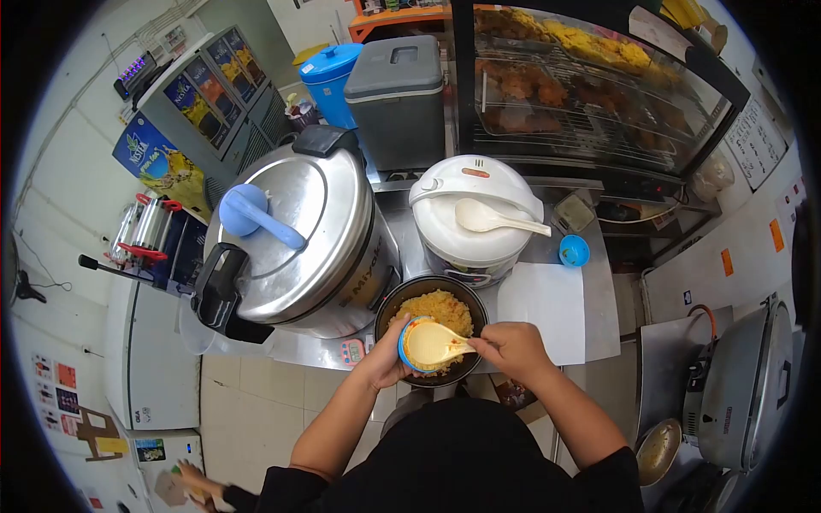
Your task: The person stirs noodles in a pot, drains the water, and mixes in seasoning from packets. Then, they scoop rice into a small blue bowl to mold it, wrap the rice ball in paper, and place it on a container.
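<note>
My left hand (384, 357) is wrapped round a small blue bowl (403, 349), held over a dark round pot (386, 309) of yellow-orange rice (440, 308). In my right hand (510, 349) is the handle of a cream-coloured rice paddle (432, 344). Its broad head lies across the bowl's mouth, so the bowl's contents are mostly hidden. Behind the pot stands a white rice cooker (479, 188), lid closed, with a white paddle (492, 219) on top. The large steel cooker (299, 256) at the left carries a blue scoop (256, 214).
White paper (547, 309) and another blue bowl (574, 250) lie right of the cookers. A pink timer (351, 351) is at the counter's front edge. A glass food case (581, 94) stands behind. At the lower left, another person's hand (198, 480) shows.
</note>
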`<action>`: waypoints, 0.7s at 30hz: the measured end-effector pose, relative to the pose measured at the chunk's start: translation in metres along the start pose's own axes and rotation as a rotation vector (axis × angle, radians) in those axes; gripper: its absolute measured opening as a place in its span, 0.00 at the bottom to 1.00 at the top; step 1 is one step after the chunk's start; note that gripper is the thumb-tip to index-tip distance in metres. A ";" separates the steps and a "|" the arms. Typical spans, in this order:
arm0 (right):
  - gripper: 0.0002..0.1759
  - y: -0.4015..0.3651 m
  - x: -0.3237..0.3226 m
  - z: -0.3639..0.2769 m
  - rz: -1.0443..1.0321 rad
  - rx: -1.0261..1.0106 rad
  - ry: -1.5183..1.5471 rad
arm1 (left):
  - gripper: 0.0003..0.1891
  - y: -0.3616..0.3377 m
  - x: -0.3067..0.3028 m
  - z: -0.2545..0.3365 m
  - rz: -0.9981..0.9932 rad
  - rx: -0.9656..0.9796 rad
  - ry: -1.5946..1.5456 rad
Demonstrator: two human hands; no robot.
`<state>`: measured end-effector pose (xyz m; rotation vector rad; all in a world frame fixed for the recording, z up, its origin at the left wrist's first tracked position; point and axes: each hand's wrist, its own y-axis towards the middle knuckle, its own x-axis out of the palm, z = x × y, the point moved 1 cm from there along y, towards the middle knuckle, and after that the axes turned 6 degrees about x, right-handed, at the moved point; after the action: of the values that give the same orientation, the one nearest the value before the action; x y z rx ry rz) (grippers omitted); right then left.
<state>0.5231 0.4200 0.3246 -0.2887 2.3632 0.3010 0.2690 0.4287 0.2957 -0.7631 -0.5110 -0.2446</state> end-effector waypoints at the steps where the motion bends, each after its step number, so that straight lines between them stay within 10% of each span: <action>1: 0.19 0.003 0.000 0.002 0.007 0.005 -0.014 | 0.33 0.003 -0.009 -0.005 -0.041 0.006 0.009; 14: 0.16 0.009 -0.012 0.006 0.027 -0.286 -0.065 | 0.34 -0.002 -0.019 -0.025 -0.024 0.017 -0.106; 17: 0.18 0.002 -0.019 0.002 -0.006 0.238 0.269 | 0.34 -0.001 -0.029 -0.037 -0.012 0.144 -0.152; 21: 0.22 -0.007 0.010 0.023 -0.146 0.417 0.447 | 0.33 -0.006 -0.014 -0.038 0.035 0.224 -0.179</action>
<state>0.5327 0.4192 0.3003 -0.3508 2.7454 -0.3623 0.2678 0.3978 0.2692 -0.5772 -0.6813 -0.0846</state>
